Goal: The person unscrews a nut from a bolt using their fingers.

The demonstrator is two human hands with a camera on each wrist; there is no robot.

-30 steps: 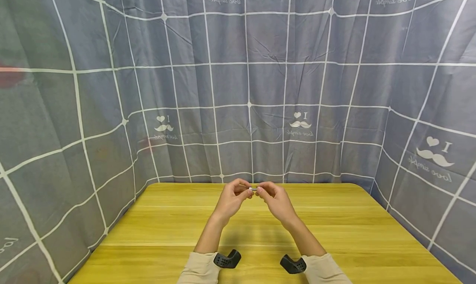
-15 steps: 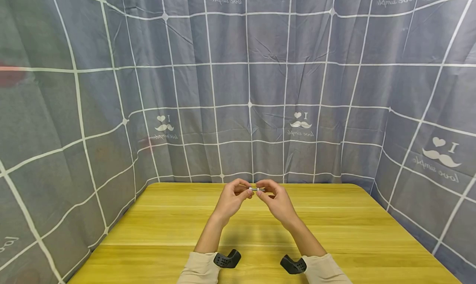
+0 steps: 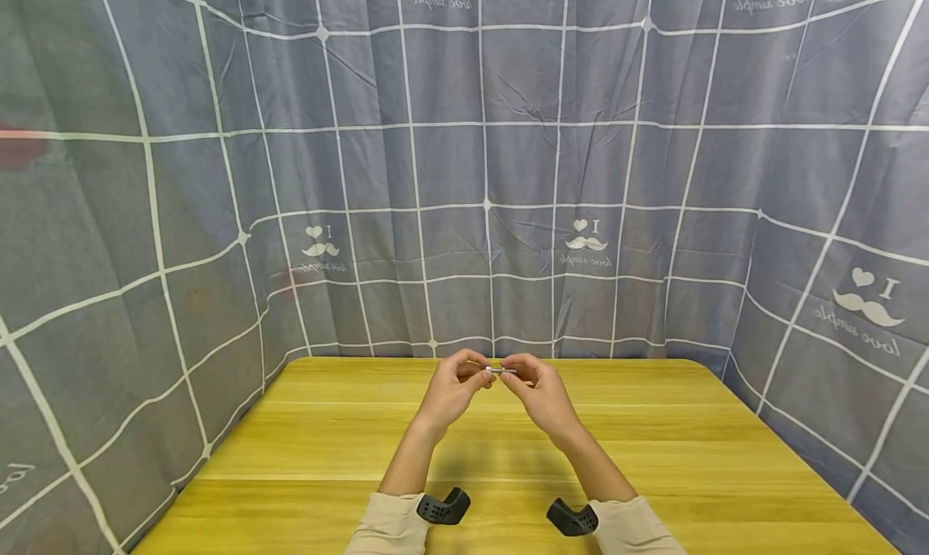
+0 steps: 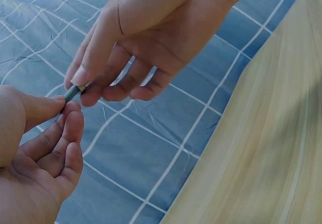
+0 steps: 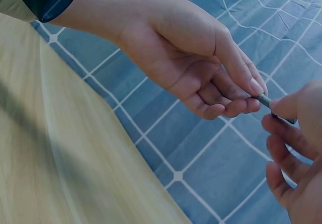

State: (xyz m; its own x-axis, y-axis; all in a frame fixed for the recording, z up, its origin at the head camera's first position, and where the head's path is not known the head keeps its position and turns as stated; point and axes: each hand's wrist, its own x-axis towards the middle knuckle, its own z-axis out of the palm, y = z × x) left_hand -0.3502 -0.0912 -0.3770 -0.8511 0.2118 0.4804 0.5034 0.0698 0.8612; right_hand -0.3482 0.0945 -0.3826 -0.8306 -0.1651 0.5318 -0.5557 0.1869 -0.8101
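A small threaded metal bolt (image 3: pixel 497 369) is held level between both hands above the table. My left hand (image 3: pixel 446 390) pinches its left end between thumb and fingers, and those fingertips cover that end. My right hand (image 3: pixel 540 394) pinches a small nut (image 4: pixel 81 87) on the thread; thumb and fingertips partly hide it. Between the two pinches a short stretch of the bolt's thread (image 4: pixel 71 93) shows in the left wrist view. In the right wrist view the bolt's shank (image 5: pixel 264 100) runs between the hands, and its tip reaches past the right thumb.
A yellow wood-grain table (image 3: pixel 327 442) lies below the hands. Grey-blue curtains (image 3: pixel 450 168) with white grid lines surround it on the back and both sides. Black wrist devices (image 3: pixel 444 507) sit at the beige sleeves (image 3: pixel 392 524).
The right fingers have shifted slightly at the nut, and more of the bolt's end now shows beyond the right thumb. The left hand stays nearly still.
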